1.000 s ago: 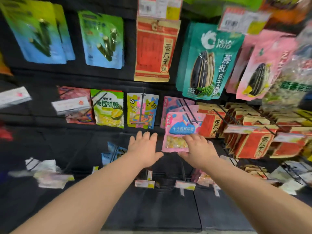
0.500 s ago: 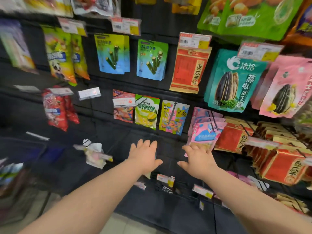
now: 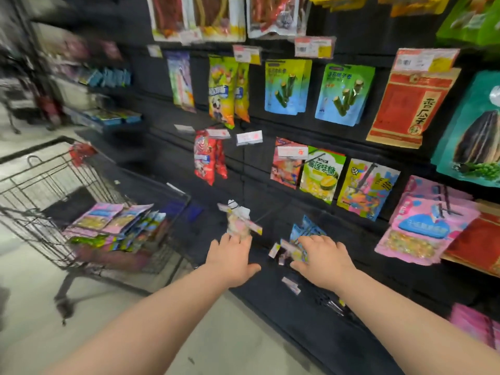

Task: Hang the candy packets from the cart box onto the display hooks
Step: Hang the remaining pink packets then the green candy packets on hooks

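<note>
With the left grip (image 3: 232, 257) and right grip (image 3: 322, 259) open and empty, and the pink plastic candy packets (image 3: 108, 221) lying left of them in the black wire cart (image 3: 54, 182), a hasty reach may knock the pale hanging bag (image 3: 238, 224).

"香瓜子" down the red-orange packet (image 3: 411, 104); "榴莲味糖" across the green durian packet (image 3: 322, 174); other print illegible.

Black display wall (image 3: 254, 163): packets hang from its hooks in rows, with pink candy packets (image 3: 424, 228) at lower right and red packets (image 3: 207, 158) mid-panel. Wire cart (image 3: 54, 182) stands on the pale floor (image 3: 29, 282) at left, holding stacked flat packets (image 3: 113, 226).
</note>
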Demonstrator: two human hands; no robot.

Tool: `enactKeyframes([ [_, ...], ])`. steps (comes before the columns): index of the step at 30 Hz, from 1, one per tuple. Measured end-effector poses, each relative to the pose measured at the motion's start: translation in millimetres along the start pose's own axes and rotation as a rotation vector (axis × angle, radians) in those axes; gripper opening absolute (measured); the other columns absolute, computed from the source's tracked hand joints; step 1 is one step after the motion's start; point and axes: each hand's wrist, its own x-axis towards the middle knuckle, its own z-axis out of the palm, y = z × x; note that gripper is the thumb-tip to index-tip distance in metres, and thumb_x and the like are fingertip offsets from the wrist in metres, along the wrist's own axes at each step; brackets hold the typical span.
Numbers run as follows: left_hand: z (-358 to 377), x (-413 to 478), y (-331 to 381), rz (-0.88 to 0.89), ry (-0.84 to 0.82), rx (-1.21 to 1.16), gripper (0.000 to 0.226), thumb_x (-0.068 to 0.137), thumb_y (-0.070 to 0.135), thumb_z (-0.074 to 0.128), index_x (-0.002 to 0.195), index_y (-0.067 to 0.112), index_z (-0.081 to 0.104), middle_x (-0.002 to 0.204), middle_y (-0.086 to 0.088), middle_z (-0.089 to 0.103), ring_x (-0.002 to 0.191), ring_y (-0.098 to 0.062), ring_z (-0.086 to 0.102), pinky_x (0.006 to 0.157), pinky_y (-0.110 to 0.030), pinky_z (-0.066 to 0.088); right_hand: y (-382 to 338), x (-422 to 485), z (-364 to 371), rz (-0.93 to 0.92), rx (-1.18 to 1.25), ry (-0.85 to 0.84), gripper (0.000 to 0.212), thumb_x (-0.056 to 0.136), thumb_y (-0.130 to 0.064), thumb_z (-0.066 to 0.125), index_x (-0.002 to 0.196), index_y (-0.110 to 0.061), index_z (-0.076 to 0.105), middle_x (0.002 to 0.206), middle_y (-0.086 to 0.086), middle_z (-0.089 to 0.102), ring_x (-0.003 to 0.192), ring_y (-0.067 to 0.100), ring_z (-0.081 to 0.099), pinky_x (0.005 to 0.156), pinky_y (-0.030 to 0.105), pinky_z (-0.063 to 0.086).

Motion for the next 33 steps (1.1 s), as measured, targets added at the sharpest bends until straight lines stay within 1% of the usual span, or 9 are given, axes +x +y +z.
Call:
enactKeyframes([
  [3,1,-11,-34,-0.049,0.015,-0.029,0.074,0.089,0.057,0.048,0.147,0.018,0.026,0.149,-0.004,0.034,0.140,-0.029,0.026,0.108,-0.045,0.030,-32,9,2,-0.054,-0.012,0.002,0.058,0.091,-0.053,0.047,0.141,-0.027,0.034,0.145,-0.001,0.041,0.136,0.024,0.033,0.110,0.044,0.027],
  [7,2,-21,-90,-0.110,0.034,-0.061,0.075,0.088,0.056,0.050,0.148,0.020,0.022,0.150,-0.004,0.033,0.142,-0.029,0.024,0.110,-0.044,0.029,-85,32,3,-0.117,-0.032,-0.016,0.060,0.091,-0.053,0.048,0.141,-0.024,0.034,0.145,0.000,0.040,0.137,0.025,0.031,0.110,0.046,0.027],
  [13,2,-25,-202,-0.199,0.022,-0.061,0.079,0.087,0.059,0.049,0.149,0.020,0.021,0.150,-0.005,0.033,0.139,-0.028,0.028,0.110,-0.045,0.032,-186,82,6,-0.196,-0.030,-0.051,0.060,0.091,-0.054,0.047,0.142,-0.027,0.032,0.148,0.002,0.036,0.138,0.027,0.030,0.111,0.046,0.026],
  [17,-2,-26,-276,-0.257,0.022,-0.072,0.078,0.087,0.057,0.051,0.149,0.020,0.021,0.153,-0.007,0.030,0.140,-0.028,0.028,0.111,-0.045,0.030,-260,116,7,-0.259,-0.032,-0.046,0.057,0.092,-0.052,0.046,0.141,-0.026,0.034,0.144,0.000,0.041,0.134,0.027,0.035,0.110,0.043,0.029],
  [19,-3,-26,-312,-0.284,0.025,-0.076,0.078,0.087,0.057,0.051,0.149,0.020,0.022,0.153,-0.007,0.030,0.140,-0.028,0.028,0.111,-0.045,0.030,-295,132,9,-0.283,-0.019,-0.051,0.059,0.092,-0.053,0.046,0.143,-0.026,0.032,0.146,-0.001,0.040,0.136,0.026,0.033,0.110,0.042,0.028],
  [22,-3,-29,-361,-0.310,0.020,-0.064,0.079,0.087,0.058,0.051,0.149,0.020,0.020,0.152,-0.007,0.030,0.140,-0.028,0.028,0.110,-0.045,0.030,-340,151,17,-0.307,-0.011,-0.065,0.061,0.092,-0.053,0.047,0.144,-0.026,0.031,0.148,0.000,0.037,0.138,0.025,0.030,0.112,0.044,0.027],
  [26,0,-27,-412,-0.354,0.016,-0.063,0.080,0.088,0.058,0.050,0.150,0.020,0.018,0.154,-0.006,0.029,0.141,-0.027,0.027,0.111,-0.043,0.030,-381,171,26,-0.322,-0.015,-0.101,0.060,0.092,-0.052,0.048,0.143,-0.025,0.032,0.149,0.001,0.037,0.139,0.025,0.029,0.112,0.045,0.025],
  [29,2,-22,-436,-0.366,0.005,-0.067,0.079,0.088,0.058,0.049,0.151,0.020,0.018,0.154,-0.007,0.028,0.142,-0.028,0.026,0.111,-0.045,0.029,-401,188,30,-0.327,-0.032,-0.108,0.060,0.090,-0.053,0.049,0.142,-0.027,0.033,0.147,0.000,0.039,0.138,0.024,0.032,0.111,0.045,0.026],
  [33,7,-7,-462,-0.381,-0.005,-0.074,0.078,0.088,0.058,0.049,0.149,0.019,0.021,0.152,-0.007,0.031,0.139,-0.028,0.029,0.111,-0.046,0.031,-422,217,31,-0.344,-0.038,-0.117,0.059,0.090,-0.052,0.050,0.140,-0.026,0.036,0.146,0.001,0.041,0.136,0.025,0.034,0.110,0.045,0.029],
])
